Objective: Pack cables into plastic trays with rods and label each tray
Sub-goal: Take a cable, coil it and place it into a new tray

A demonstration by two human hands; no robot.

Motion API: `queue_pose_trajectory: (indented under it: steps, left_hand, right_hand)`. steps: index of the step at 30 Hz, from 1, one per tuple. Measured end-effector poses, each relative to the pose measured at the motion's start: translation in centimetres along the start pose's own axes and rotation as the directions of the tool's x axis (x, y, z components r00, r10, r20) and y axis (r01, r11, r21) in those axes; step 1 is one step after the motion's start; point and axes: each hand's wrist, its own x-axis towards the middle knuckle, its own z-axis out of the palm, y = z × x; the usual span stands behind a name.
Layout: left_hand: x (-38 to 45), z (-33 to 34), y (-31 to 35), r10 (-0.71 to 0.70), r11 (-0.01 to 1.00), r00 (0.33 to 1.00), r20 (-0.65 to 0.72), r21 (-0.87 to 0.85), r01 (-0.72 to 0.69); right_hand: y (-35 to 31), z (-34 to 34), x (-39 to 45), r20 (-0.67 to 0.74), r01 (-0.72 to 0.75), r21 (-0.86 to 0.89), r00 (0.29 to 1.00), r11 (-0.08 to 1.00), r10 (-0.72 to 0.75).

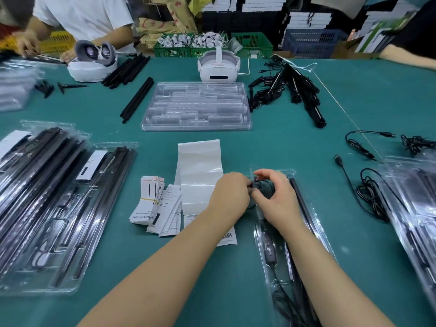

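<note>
A clear plastic tray (323,234) lies lengthwise in front of me, with a black rod (300,197) along its right side and a black cable with an inline controller (269,246) inside. Both hands meet over the tray's far end. My left hand (230,197) pinches a coiled part of the black cable (265,185), and my right hand (276,199) grips the same coil from the other side. A strip of white label backing (200,173) and a banded bundle of paper cards (148,201) lie just left of my hands.
Packed trays (59,204) are stacked at the left and more (415,208) at the right. An empty tray stack (198,107), loose black rods (135,100), cable piles (287,90), loose cables (370,194) and two white headsets (218,67) sit farther back. Another person's hand (26,43) works at the far left.
</note>
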Motion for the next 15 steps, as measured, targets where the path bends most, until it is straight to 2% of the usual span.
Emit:
queue_pose_trajectory:
  steps: [3,6,8,12,15]
  left_hand:
    - [0.6,-0.6,0.2,-0.183,0.911,0.981,0.058,-0.366,0.191]
    - [0.5,-0.9,-0.1,-0.293,0.814,0.949,0.114,-0.491,0.311]
    - [0.4,-0.8,-0.2,-0.322,0.787,0.932,0.165,-0.500,0.360]
    - [0.4,-0.9,-0.2,-0.258,0.914,0.964,0.070,-0.304,0.267]
    - [0.1,-1.5,-0.2,-0.209,0.904,0.967,0.149,-0.347,0.249]
  right_hand:
    - [-0.2,-0.1,-0.1,-0.009,-0.005,-0.012,1.000,1.000,0.005]
    - [-0.5,-0.3,-0.1,-0.020,-0.029,0.003,0.999,1.000,0.029]
    - [-0.7,-0.3,-0.1,-0.020,-0.045,0.004,0.999,0.999,0.045]
    - [-0.8,-0.5,-0.1,-0.009,-0.043,-0.028,0.999,0.999,0.042]
    - [-0.8,-0.4,-0.1,-0.005,-0.049,-0.043,0.999,0.998,0.049]
